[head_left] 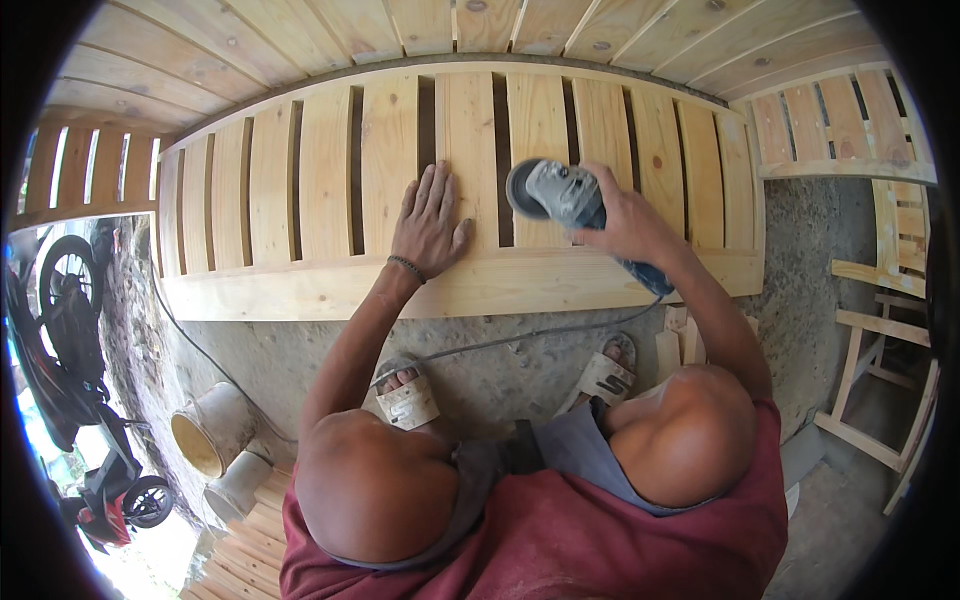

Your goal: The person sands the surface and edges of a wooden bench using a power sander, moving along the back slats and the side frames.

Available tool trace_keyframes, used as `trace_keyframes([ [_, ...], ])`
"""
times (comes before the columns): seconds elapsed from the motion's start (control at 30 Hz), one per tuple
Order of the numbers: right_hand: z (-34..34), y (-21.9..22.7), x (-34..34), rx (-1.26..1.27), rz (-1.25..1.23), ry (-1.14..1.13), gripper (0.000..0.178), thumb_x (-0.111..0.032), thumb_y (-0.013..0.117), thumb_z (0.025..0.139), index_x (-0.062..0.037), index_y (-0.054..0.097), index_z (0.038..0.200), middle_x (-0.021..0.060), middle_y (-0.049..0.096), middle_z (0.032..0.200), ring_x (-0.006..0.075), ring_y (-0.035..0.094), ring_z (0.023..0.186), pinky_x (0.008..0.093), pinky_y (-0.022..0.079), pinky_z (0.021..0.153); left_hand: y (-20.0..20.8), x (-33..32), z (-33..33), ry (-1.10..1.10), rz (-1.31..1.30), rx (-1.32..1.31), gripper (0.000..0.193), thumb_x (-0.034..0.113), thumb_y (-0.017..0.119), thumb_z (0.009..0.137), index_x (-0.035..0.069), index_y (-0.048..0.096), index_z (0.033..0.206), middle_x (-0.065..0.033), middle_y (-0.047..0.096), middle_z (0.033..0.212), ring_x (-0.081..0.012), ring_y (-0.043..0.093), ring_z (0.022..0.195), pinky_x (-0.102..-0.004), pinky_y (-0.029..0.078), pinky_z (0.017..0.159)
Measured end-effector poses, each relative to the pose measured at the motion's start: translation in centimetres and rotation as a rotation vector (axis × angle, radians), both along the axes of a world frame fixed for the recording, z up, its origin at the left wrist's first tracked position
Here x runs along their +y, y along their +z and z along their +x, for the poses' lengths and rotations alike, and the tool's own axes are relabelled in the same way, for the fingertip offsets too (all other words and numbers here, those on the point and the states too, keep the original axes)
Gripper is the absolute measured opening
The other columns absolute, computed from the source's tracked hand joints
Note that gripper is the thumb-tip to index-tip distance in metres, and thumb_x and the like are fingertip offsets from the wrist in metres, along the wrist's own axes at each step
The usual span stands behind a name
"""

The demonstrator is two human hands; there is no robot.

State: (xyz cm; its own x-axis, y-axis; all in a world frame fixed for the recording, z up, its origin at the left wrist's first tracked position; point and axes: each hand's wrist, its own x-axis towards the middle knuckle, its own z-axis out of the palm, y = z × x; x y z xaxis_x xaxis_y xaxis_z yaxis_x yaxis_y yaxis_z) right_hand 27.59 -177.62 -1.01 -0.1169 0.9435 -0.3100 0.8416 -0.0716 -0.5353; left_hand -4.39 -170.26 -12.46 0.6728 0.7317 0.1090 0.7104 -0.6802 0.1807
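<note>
In front of me lies a slatted wooden bench seat (277, 185), pale boards with dark gaps between them and a long plain board along its near edge. My left hand (432, 225) rests flat on the slats, fingers stretched toward the far side, a dark bracelet at its wrist. To the right, my right hand (630, 222) is wrapped round a grey and dark blue angle grinder (565, 193). Its round disc points left over the slats; I cannot tell whether the disc touches the wood. A cord trails from the rear of the tool.
The cord (520, 338) runs over the concrete floor by my sandalled feet. Two buckets (215, 425) and stacked wood strips (240, 555) sit at lower left. Motorbikes (85, 380) stand beyond. Wooden frames (880, 385) occupy the right; a plank backrest (400, 28) rises behind the seat.
</note>
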Motion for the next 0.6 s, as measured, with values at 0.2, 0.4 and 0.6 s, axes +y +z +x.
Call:
trace_keyframes([
  [0.2,2.2,-1.1,7.3,-0.032,0.104,-0.090,0.093,-0.046,0.078,0.081,-0.0084,0.027,0.149,0.0327,0.064,0.120,0.0472,0.063,0.114,0.0476,0.050,0.099,-0.2,-4.5,2.3,-0.054,-0.044,-0.011,0.076,0.046,0.040,0.099,-0.010,0.032,0.150,-0.0234,0.022,0.164,-0.0354,0.017,0.154,-0.0486,0.013,0.125],
  [0.4,-0.2,-0.2,9.1,-0.016,0.066,-0.063,0.095,-0.051,0.077,0.081,-0.0070,0.027,0.149,0.0338,0.066,0.114,0.0481,0.065,0.108,0.0480,0.051,0.096,0.6,-9.0,-1.4,0.000,-0.162,0.005,0.074,0.046,0.040,0.100,-0.005,0.033,0.152,-0.0217,0.023,0.165,-0.0341,0.019,0.154,-0.0466,0.013,0.125],
  [0.6,-4.8,0.5,4.6,-0.012,0.023,0.125,0.094,-0.050,0.076,0.081,-0.0081,0.027,0.149,0.0334,0.068,0.100,0.0491,0.068,0.098,0.0510,0.053,0.090,-0.1,-9.3,-8.6,0.207,-0.100,0.015,0.075,0.044,0.040,0.101,-0.005,0.025,0.156,-0.0228,0.019,0.166,-0.0363,0.015,0.155,-0.0485,0.012,0.125],
])
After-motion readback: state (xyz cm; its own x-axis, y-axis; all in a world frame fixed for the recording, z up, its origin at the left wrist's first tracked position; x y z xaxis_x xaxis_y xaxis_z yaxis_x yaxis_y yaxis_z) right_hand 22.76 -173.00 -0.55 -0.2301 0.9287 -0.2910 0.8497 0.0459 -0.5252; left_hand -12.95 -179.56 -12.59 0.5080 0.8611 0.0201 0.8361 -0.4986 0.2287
